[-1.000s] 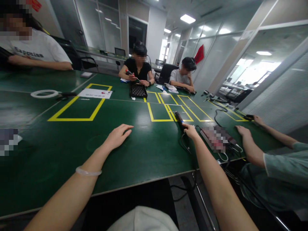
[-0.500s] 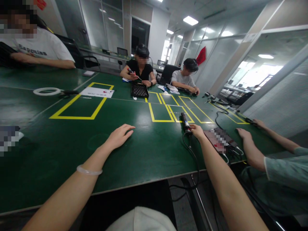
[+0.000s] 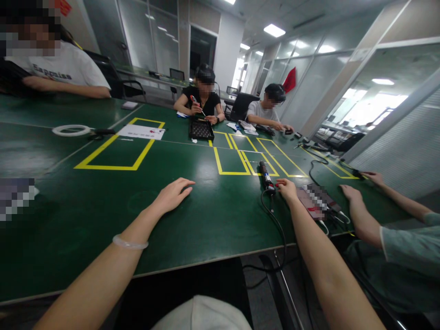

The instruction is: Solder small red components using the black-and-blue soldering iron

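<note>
Tool (image 3: 266, 175), black and cylindrical, lies between hands (image 3: 287, 189) on glossy green tabletop (image 3: 220, 220).

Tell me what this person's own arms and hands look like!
Both arms, left and right, are bare, with no sleeves showing. A pale, see-through, ring-shaped bracelet circles the left wrist; the right wrist shows nothing worn. The left hand and right hand have no gloves. The fingers are too small to check for rings.
</note>
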Demonstrator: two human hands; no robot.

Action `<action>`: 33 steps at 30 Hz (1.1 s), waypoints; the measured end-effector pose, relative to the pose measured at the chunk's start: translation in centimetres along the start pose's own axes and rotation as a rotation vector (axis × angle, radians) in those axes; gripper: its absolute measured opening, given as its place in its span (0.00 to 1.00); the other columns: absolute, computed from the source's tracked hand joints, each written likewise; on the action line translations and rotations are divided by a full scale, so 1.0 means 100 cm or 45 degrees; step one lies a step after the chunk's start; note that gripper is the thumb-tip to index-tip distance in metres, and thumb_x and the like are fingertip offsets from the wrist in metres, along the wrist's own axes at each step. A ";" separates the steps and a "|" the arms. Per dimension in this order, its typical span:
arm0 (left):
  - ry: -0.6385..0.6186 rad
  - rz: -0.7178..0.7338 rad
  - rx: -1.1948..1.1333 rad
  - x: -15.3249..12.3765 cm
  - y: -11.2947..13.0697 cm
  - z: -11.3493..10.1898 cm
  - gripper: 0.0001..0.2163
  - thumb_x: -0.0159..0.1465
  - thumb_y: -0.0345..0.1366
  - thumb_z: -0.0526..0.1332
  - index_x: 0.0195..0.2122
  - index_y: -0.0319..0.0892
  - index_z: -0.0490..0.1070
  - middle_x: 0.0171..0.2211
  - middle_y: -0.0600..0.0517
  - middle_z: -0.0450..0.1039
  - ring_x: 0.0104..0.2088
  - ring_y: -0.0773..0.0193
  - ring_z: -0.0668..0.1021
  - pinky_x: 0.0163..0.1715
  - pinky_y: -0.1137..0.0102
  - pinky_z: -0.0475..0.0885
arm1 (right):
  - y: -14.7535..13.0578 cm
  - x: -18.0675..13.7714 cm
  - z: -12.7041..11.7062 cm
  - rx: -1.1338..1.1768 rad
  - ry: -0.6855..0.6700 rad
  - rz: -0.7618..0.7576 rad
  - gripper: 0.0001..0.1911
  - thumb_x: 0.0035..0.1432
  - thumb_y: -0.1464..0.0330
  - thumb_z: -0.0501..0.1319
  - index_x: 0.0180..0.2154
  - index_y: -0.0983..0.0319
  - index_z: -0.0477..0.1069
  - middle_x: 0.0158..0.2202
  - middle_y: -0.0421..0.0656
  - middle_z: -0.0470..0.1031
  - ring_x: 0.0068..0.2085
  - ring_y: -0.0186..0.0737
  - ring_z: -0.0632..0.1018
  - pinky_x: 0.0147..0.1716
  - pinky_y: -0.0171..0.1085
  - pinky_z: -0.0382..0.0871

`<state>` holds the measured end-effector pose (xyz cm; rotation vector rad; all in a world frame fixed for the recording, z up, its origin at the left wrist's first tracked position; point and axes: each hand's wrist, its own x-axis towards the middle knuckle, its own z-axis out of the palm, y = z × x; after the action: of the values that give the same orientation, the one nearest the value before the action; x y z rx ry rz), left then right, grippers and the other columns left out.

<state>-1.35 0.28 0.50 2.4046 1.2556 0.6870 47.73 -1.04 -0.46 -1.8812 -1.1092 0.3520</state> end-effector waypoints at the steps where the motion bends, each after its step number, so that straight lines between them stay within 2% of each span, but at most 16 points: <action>1: -0.003 -0.004 0.002 0.000 0.000 0.000 0.21 0.67 0.46 0.47 0.54 0.44 0.70 0.53 0.46 0.69 0.52 0.54 0.73 0.52 0.61 0.67 | -0.001 0.000 -0.001 0.028 0.004 0.015 0.14 0.46 0.77 0.57 0.36 0.68 0.75 0.32 0.50 0.78 0.32 0.39 0.79 0.26 0.32 0.72; 5: -0.025 -0.024 0.013 0.000 0.001 0.000 0.21 0.67 0.46 0.47 0.54 0.44 0.70 0.53 0.46 0.69 0.52 0.54 0.72 0.51 0.61 0.68 | -0.015 -0.002 -0.001 0.196 0.027 0.047 0.12 0.49 0.75 0.55 0.37 0.67 0.73 0.33 0.51 0.77 0.32 0.38 0.79 0.25 0.30 0.71; 9: -0.033 -0.010 0.016 0.000 0.001 0.002 0.21 0.67 0.47 0.47 0.53 0.44 0.70 0.53 0.46 0.69 0.52 0.54 0.73 0.51 0.61 0.68 | -0.054 -0.016 0.015 0.351 -0.040 -0.009 0.12 0.52 0.70 0.56 0.38 0.65 0.72 0.34 0.47 0.77 0.33 0.36 0.79 0.28 0.31 0.73; 10: -0.035 -0.009 0.013 0.000 0.000 0.003 0.21 0.67 0.47 0.47 0.53 0.44 0.70 0.53 0.46 0.70 0.52 0.54 0.73 0.52 0.61 0.68 | -0.068 -0.024 0.023 0.409 -0.096 -0.046 0.11 0.52 0.69 0.57 0.38 0.64 0.73 0.34 0.46 0.77 0.33 0.35 0.79 0.29 0.31 0.73; 12: -0.035 -0.007 0.003 0.000 0.000 0.003 0.21 0.67 0.47 0.47 0.53 0.44 0.70 0.52 0.46 0.70 0.52 0.54 0.73 0.52 0.61 0.68 | -0.096 -0.046 0.044 0.686 -0.342 -0.176 0.12 0.52 0.66 0.61 0.39 0.64 0.73 0.34 0.45 0.77 0.33 0.36 0.78 0.29 0.33 0.73; 14: -0.032 -0.004 -0.008 0.000 0.002 0.002 0.21 0.67 0.47 0.47 0.54 0.44 0.70 0.53 0.46 0.70 0.52 0.54 0.73 0.52 0.61 0.68 | -0.123 -0.074 0.071 0.895 -0.563 -0.221 0.13 0.50 0.63 0.64 0.37 0.63 0.73 0.33 0.44 0.77 0.32 0.35 0.77 0.28 0.33 0.72; 17: -0.014 0.025 -0.039 -0.001 0.005 0.000 0.21 0.67 0.47 0.49 0.54 0.44 0.70 0.52 0.46 0.70 0.52 0.54 0.73 0.52 0.62 0.68 | -0.149 -0.117 0.119 1.094 -0.817 -0.129 0.14 0.48 0.61 0.68 0.34 0.63 0.73 0.30 0.42 0.77 0.29 0.34 0.76 0.24 0.31 0.70; 21: 0.016 0.072 -0.162 -0.001 0.010 0.002 0.20 0.64 0.46 0.55 0.54 0.44 0.67 0.48 0.47 0.74 0.48 0.56 0.76 0.50 0.63 0.70 | -0.153 -0.155 0.177 1.256 -0.916 0.074 0.17 0.43 0.60 0.71 0.31 0.64 0.73 0.27 0.41 0.76 0.25 0.32 0.74 0.20 0.30 0.68; 24: 0.005 0.066 -0.233 0.000 0.012 0.004 0.19 0.62 0.45 0.58 0.52 0.44 0.67 0.44 0.48 0.76 0.44 0.57 0.77 0.46 0.64 0.71 | -0.145 -0.165 0.199 1.300 -0.949 0.196 0.18 0.40 0.60 0.73 0.30 0.64 0.72 0.26 0.40 0.75 0.24 0.32 0.74 0.19 0.30 0.68; 27: -0.014 0.072 -0.249 0.000 0.014 0.007 0.16 0.61 0.43 0.59 0.48 0.43 0.69 0.42 0.48 0.76 0.43 0.58 0.78 0.45 0.64 0.72 | -0.137 -0.167 0.202 1.301 -0.995 0.213 0.18 0.40 0.60 0.73 0.30 0.64 0.72 0.25 0.40 0.75 0.24 0.32 0.74 0.20 0.30 0.71; 33: -0.043 0.096 -0.250 0.001 0.018 0.011 0.11 0.62 0.42 0.58 0.43 0.43 0.71 0.40 0.50 0.76 0.41 0.59 0.78 0.43 0.66 0.71 | -0.135 -0.169 0.195 1.264 -1.054 0.113 0.17 0.43 0.60 0.72 0.31 0.63 0.72 0.27 0.40 0.76 0.26 0.32 0.76 0.24 0.31 0.72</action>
<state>0.50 -0.74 0.56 2.3020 1.0369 0.7509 18.77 -1.28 -3.57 -0.8657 -1.0340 1.5088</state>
